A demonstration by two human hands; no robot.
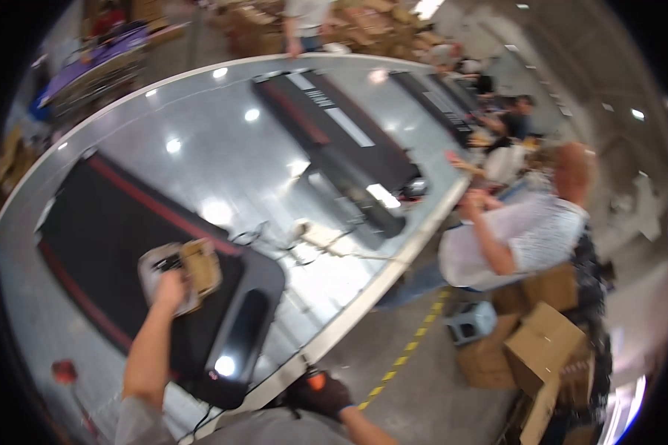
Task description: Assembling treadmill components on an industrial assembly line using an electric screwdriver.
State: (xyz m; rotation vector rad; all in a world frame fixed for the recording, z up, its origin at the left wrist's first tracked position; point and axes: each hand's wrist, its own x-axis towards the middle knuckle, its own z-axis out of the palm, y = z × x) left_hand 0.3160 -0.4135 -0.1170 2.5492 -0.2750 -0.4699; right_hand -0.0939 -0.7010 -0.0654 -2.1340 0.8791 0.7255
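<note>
My bare left hand point(169, 289) reaches into a small open container point(151, 261) with pale walls and a cardboard flap, next to small dark pieces; its fingers are blurred and partly hidden. The container rests on the black belt of a walking pad point(89, 222) with red side stripes and a glossy dark end cover. At the table's near edge, my right hand point(325, 394), in a dark glove, is wrapped round a black and orange hand tool point(316, 380), perhaps a power screwdriver. Its thin tip points up beside the table rim.
More walking pads point(326, 111) lie further along the metal table point(200, 111). Cables and a pale block point(323, 236) sit between them. A co-worker in a white shirt point(512, 237) stands at the right. Cardboard boxes point(545, 345) and a blue-grey stool point(471, 322) are on the floor.
</note>
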